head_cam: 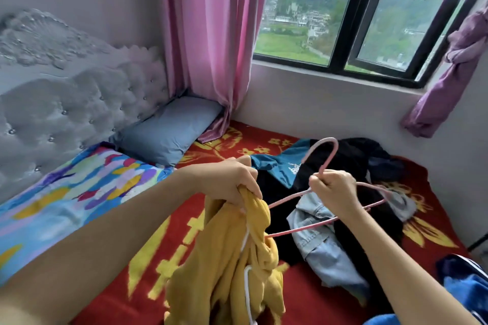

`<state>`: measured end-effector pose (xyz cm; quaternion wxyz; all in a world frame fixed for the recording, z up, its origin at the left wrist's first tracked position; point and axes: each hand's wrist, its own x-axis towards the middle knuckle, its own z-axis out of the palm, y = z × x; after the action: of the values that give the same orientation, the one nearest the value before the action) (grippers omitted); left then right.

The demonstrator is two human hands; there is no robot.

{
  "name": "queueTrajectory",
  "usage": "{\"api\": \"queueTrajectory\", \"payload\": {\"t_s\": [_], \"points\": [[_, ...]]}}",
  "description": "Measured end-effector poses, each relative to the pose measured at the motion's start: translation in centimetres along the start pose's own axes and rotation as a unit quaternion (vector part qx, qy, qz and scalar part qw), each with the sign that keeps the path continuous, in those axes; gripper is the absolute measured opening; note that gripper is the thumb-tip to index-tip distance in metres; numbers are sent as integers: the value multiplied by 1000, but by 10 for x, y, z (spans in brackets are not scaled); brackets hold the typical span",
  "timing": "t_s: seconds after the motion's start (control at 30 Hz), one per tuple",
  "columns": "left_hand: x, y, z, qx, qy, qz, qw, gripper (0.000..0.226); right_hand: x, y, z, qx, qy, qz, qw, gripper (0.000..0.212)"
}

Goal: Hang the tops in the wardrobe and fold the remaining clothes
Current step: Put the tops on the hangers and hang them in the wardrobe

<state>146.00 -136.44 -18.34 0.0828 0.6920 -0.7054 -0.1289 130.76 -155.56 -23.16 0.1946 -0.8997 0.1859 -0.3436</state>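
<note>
My left hand (pixel 232 179) grips the bunched top edge of a yellow top (pixel 237 266) with a white drawstring, which hangs down over the bed. My right hand (pixel 334 190) holds a pink hanger (pixel 326 150) by its neck, hook pointing up. One end of the hanger reaches the yellow top's fabric. Behind the hands lies a pile of clothes: a teal shirt (pixel 280 163), black garments (pixel 351 155) and light denim jeans (pixel 322 243).
The bed has a red blanket with yellow flowers (pixel 216 148), a multicoloured sheet (pixel 79 190), a blue pillow (pixel 169 126) and a tufted grey headboard (pixel 66 103). A pink curtain (pixel 211 39) and a window (pixel 343 13) stand behind. Blue clothing (pixel 464 285) lies at the lower right.
</note>
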Motion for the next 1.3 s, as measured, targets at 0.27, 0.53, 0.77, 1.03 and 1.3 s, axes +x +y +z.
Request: {"api": "queueTrajectory", "payload": {"t_s": [0.27,0.53,0.77,1.03,1.3], "points": [[-42,-21,43,60,102,-256,960,90,-37,10,47,189,104,325,921,34],[-51,-78,107,-219,256,-358,871,112,-23,23,40,343,141,373,850,42],[-20,-74,67,-277,376,-223,856,51,-18,34,29,321,168,396,844,51],[-4,-51,-42,-157,332,-30,930,24,-27,26,19,151,167,312,923,41],[8,-53,-29,27,201,-132,970,98,-18,-6,22,270,184,369,870,42]]}}
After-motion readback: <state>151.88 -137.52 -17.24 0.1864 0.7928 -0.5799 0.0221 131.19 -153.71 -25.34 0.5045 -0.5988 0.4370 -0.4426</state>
